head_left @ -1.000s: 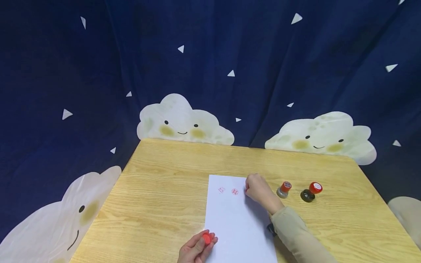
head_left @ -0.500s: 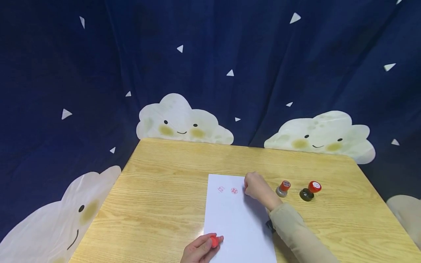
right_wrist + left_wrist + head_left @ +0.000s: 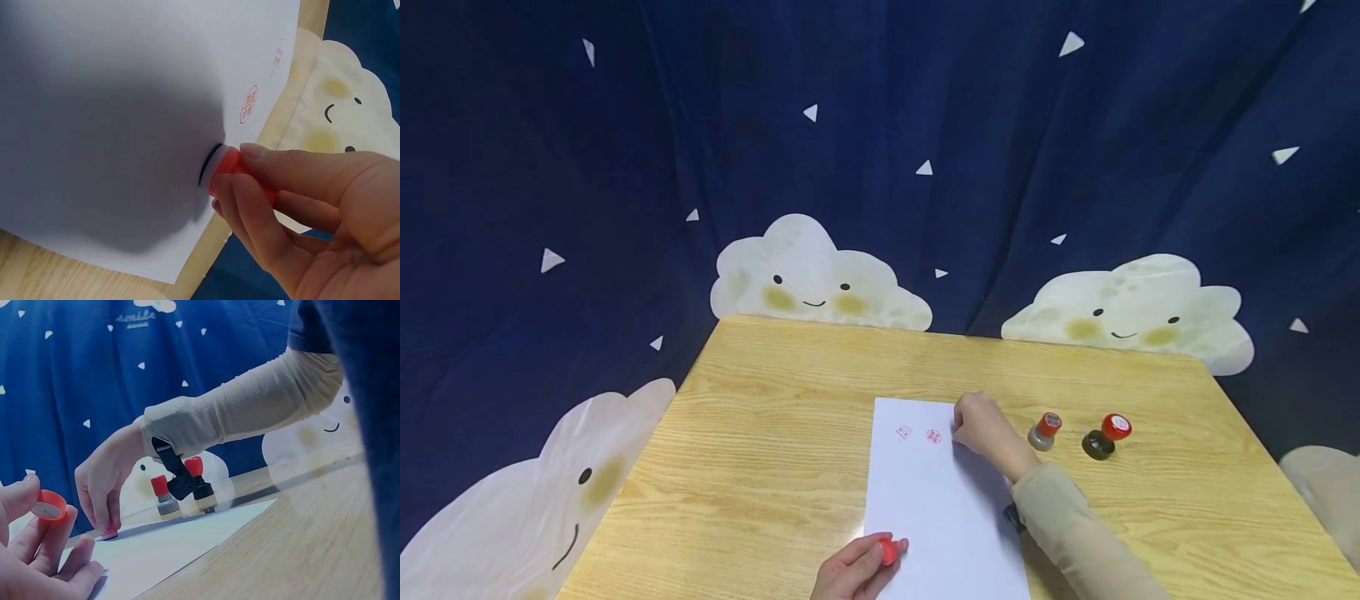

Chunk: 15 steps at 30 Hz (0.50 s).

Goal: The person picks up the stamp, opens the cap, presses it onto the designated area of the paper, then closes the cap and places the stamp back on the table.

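Observation:
In the right wrist view my right hand (image 3: 306, 212) pinches a small red stamp (image 3: 226, 164) between thumb and fingers. The stamp's face is down against the white paper (image 3: 940, 517), near its far right corner. Two red stamp prints (image 3: 933, 436) show on the sheet, left of that hand. My left hand (image 3: 853, 571) holds a red cap (image 3: 49, 505) between thumb and fingers, over the paper's left edge. In the left wrist view the cap's hollow side faces the camera.
Right of the paper stand a red and grey stamp (image 3: 1045, 430) and a red and black stamp (image 3: 1107, 436). A wooden table (image 3: 760, 433) carries everything. Behind it hangs a dark blue curtain (image 3: 865, 125) with clouds.
My left hand with the red cap has moved slightly right and down over the paper. The right hand stays at about the same spot on the sheet.

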{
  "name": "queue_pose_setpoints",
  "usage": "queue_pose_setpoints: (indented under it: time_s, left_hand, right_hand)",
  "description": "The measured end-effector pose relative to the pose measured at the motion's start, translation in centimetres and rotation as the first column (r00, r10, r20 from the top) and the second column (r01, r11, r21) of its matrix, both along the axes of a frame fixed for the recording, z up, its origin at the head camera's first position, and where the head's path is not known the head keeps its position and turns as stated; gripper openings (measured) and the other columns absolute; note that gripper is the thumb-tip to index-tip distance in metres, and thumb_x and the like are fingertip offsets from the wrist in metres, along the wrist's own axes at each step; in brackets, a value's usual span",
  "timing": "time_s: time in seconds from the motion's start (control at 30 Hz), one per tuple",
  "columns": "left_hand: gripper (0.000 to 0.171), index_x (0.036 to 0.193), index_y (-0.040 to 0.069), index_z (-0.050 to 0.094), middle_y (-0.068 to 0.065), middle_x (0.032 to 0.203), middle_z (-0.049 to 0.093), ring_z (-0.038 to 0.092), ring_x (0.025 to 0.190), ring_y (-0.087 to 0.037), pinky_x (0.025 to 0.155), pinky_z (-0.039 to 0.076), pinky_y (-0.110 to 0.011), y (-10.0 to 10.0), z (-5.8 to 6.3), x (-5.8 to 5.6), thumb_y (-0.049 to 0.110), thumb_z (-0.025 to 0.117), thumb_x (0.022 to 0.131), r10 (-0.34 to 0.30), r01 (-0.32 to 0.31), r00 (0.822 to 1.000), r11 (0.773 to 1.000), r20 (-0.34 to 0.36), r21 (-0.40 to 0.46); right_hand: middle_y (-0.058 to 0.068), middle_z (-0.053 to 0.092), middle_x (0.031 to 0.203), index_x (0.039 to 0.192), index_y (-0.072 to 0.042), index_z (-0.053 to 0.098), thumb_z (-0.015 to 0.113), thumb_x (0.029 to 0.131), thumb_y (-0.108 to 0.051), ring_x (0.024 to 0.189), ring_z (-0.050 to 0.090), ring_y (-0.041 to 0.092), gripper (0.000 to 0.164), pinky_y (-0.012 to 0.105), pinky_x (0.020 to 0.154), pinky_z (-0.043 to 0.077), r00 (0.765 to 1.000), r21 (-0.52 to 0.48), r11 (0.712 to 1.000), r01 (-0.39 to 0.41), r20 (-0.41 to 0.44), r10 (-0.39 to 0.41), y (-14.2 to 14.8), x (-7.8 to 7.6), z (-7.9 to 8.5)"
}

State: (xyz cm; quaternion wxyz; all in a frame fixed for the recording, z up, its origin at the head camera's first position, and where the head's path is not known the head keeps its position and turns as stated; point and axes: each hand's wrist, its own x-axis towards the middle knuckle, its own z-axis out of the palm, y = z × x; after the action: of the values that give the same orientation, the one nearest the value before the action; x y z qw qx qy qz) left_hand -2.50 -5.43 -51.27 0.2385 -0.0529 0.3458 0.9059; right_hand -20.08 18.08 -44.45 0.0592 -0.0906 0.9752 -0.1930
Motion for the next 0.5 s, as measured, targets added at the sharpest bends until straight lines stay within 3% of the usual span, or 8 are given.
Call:
queue_pose_setpoints:
  time_s: [0.13, 0.37, 0.5]
  left_hand:
    - [0.02, 0.107, 0.003, 0.067, -0.016, 0.109, 0.066, 0.06, 0.109, -0.025, 0.1, 0.044, -0.033, 0.0, 0.2, 0.0, 0.009, 0.065, 0.088, 0.004, -0.004, 1.0, 1.0, 0.008, -0.002]
    - [0.019, 0.106, 0.005, 0.067, -0.016, 0.109, 0.066, 0.061, 0.108, -0.024, 0.1, 0.044, -0.034, 0.0, 0.1, 0.0, 0.011, 0.065, 0.088, 0.01, -0.01, 1.0, 1.0, 0.014, -0.016]
    - [0.018, 0.106, 0.005, 0.067, -0.016, 0.109, 0.067, 0.061, 0.107, -0.024, 0.1, 0.045, -0.034, 0.1, 0.1, 0.0, 0.012, 0.064, 0.089, 0.017, -0.017, 1.0, 0.999, 0.012, -0.037]
  right_hand:
    - [0.001, 0.055, 0.059, 0.063, -0.005, 0.064, 0.074, 0.066, 0.004, 0.054, 0.048, 0.015, 0.013, 0.024, 0.047, 0.041, 1.0, -0.006, 1.0, 0.008, 0.003, -0.008, 0.0, 0.1, -0.1]
    - [0.003, 0.055, 0.058, 0.057, -0.007, 0.059, 0.064, 0.058, 0.01, 0.053, 0.045, 0.014, 0.017, 0.023, 0.044, 0.04, 0.99, 0.039, 0.997, -0.062, -0.125, 0.066, -0.1, 0.1, -0.7]
    - [0.003, 0.054, 0.057, 0.056, -0.007, 0.058, 0.062, 0.058, 0.01, 0.052, 0.043, 0.014, 0.018, 0.023, 0.044, 0.037, 0.984, 0.058, 0.995, -0.078, -0.154, 0.086, 0.0, 0.0, -1.1]
